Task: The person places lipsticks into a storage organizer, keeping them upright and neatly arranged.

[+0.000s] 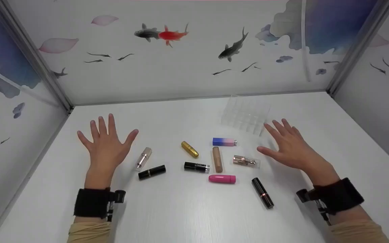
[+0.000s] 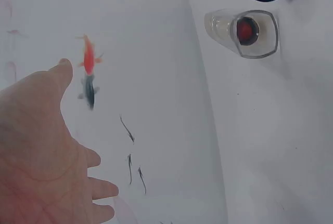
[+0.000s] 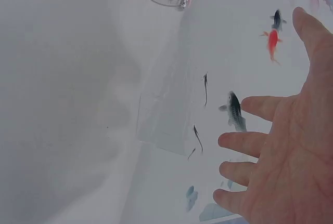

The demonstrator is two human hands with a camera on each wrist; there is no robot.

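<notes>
Clock directions as read in the head view. Clear tube (image 1: pixel 144 158) lies at 4 o'clock from the left hand (image 1: pixel 105 148), near its thumb. Clear-capped tube (image 1: pixel 246 161) sits at 8 o'clock from the right hand (image 1: pixel 287 148); clear divided tray (image 1: pixel 245 114) at 10 to 11 o'clock, near that hand's fingertips. Both hands: fingers straight and spread wide, grasping nothing.

Taken from the pink tube (image 1: pixel 222 179): brown tube (image 1: pixel 217 159) just beside it at 12 o'clock, blue-and-pink tube (image 1: pixel 224 141) beyond; silver-ended black tube (image 1: pixel 197 167) and gold tube (image 1: pixel 189 149) at 10; plain black tube (image 1: pixel 152 172) at 9; rose-banded black tube (image 1: pixel 262 193) at 4.

All rest on a white table (image 1: pixel 187 216). Back wall (image 1: pixel 187 71), at 12 o'clock, bears painted fish. Black strap on each wrist.
</notes>
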